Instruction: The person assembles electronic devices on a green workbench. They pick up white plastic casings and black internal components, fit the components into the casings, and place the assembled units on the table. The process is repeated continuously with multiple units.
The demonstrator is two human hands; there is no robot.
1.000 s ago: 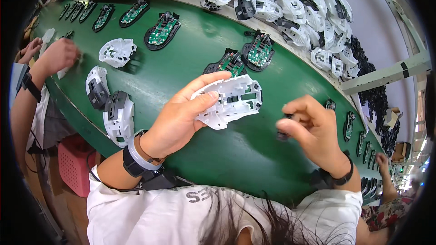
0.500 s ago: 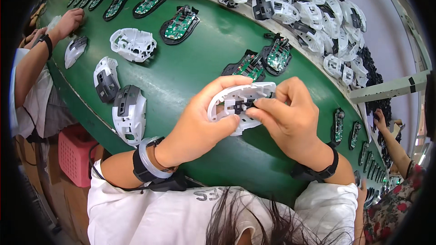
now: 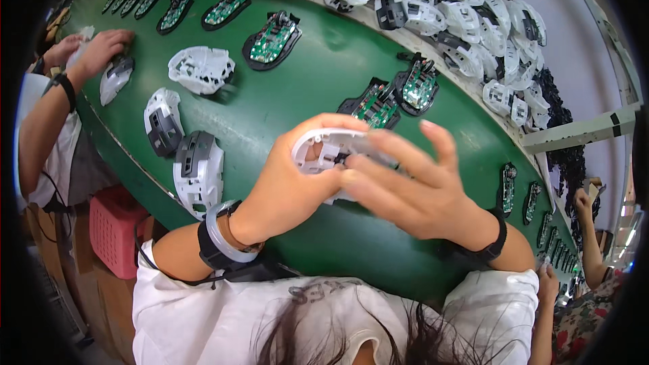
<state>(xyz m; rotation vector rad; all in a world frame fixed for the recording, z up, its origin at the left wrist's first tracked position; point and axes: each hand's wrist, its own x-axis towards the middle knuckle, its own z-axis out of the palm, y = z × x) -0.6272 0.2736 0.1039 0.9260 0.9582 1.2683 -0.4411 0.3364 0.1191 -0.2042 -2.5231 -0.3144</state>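
Observation:
In my left hand (image 3: pixel 285 192) is a white plastic mouse shell (image 3: pixel 309 143), its hollow inside facing up, with thumb and fingers closed round its left end. A small black part (image 3: pixel 340 159) sits inside the shell. My right hand (image 3: pixel 419 186) hovers over the shell's right half, slightly blurred, its fingers stretched out and apart; I see nothing between them. They hide much of the shell's right side. Just beyond lie two black mouse bases with green circuit boards, one nearer (image 3: pixel 375 105) and one to its right (image 3: pixel 417 86).
Left on the green table (image 3: pixel 284 94) lie a bare white shell (image 3: pixel 201 69) and grey-and-white shells (image 3: pixel 198 172). More board-fitted bases (image 3: pixel 272 40) line the far edge and right side. Shells are heaped on the back ledge (image 3: pixel 473 34). Co-workers' arms (image 3: pixel 94 57) reach in from both sides.
My right fingers have let go of the small black part inside the shell and spread apart. My left hand has shifted slightly left with the shell, tilting it.

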